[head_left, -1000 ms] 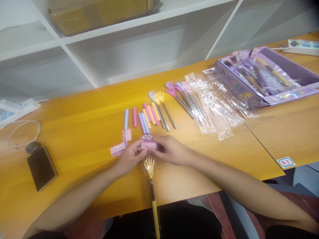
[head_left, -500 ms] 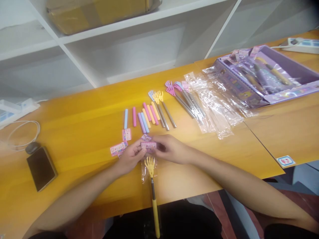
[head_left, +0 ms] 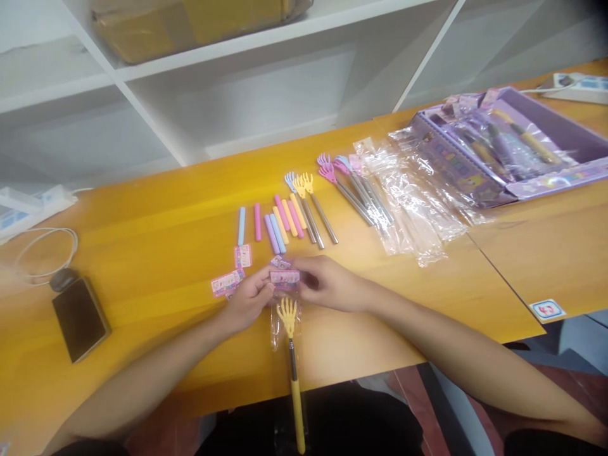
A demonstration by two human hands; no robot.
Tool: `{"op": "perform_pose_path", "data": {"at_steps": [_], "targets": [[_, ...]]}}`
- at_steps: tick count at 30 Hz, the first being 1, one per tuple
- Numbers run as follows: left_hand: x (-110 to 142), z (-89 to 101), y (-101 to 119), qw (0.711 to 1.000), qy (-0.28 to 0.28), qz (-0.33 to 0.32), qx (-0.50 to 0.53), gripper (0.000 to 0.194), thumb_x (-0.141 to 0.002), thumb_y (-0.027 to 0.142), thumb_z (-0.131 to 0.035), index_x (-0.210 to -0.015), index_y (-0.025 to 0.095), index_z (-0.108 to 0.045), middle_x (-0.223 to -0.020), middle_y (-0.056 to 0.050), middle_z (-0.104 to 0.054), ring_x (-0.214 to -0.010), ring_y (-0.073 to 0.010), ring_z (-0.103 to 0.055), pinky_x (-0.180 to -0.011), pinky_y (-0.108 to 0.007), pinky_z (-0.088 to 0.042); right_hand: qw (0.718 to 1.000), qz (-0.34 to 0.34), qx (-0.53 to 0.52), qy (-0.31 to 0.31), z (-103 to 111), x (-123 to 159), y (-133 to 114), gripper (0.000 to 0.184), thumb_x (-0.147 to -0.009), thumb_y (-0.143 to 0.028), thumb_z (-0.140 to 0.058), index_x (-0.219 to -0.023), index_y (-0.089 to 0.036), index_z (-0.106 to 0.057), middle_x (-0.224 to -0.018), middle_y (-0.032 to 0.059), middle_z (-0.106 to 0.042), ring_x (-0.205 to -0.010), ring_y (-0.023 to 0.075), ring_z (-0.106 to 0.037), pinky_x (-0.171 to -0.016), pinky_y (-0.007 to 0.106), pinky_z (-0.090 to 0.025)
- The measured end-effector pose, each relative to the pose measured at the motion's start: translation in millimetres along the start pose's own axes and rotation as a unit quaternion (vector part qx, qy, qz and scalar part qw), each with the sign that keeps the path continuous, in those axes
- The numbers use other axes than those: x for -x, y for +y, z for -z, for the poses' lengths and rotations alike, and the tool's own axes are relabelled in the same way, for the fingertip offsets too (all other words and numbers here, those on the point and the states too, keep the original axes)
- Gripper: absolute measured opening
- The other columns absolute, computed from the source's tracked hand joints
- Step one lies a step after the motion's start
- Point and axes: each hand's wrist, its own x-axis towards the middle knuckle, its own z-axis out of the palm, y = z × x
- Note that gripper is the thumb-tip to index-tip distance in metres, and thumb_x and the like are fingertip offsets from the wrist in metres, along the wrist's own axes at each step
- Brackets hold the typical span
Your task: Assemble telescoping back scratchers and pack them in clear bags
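Between my left hand (head_left: 254,291) and my right hand (head_left: 332,285) is a small pink-purple printed header card (head_left: 285,277), pinched at its two ends. It sits at the top of a clear plastic bag (head_left: 276,329) that hangs toward me over the table edge. Inside the bag is a yellow back scratcher (head_left: 295,399), its claw just below the card and its handle pointing at my body. More printed cards (head_left: 228,282) lie to the left of my left hand, and one (head_left: 279,261) shows just beyond my fingers.
Coloured handle tubes (head_left: 275,231) and metal-rod scratchers (head_left: 313,221) lie beyond my hands. Clear bags (head_left: 413,209) are piled to the right, by a purple display box (head_left: 513,188) of bagged scratchers. A phone-like black device (head_left: 80,320) and power strip (head_left: 35,212) are at left.
My fingers have shifted slightly on the card, the left thumb drawing back toward its left end. The bag with the scratcher stays in almost the same place.
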Motion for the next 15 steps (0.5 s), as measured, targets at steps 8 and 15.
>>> {"op": "perform_pose_path", "data": {"at_steps": [8,15], "targets": [[-0.5,-0.7,1.3,0.999,0.03,0.006,-0.033,0.04,-0.096,0.05,-0.074,-0.118,0.017,-0.069,-0.095,-0.006,-0.074,-0.079,-0.0164,-0.068,-0.073,-0.027,-0.051,1.0,0.001,0.025,0.016,-5.0,-0.7,2.5,0.014,-0.102,-0.031,-0.063,-0.103,-0.018,-0.069,-0.081,0.0009,-0.069,-0.066,0.013,-0.055,-0.063,0.025,-0.042],[-0.6,-4.3,3.7,0.998,0.039,0.012,-0.046,0.036,-0.098,0.052,-0.071,-0.11,0.018,-0.065,-0.089,-0.003,-0.071,-0.077,-0.0143,-0.065,-0.069,-0.024,-0.048,1.0,0.002,0.027,0.01,-6.9,-0.2,3.1,0.013,-0.101,-0.029,-0.064,-0.104,-0.018,-0.069,-0.083,0.0007,-0.07,-0.064,0.012,-0.055,-0.062,0.024,-0.041]]}}
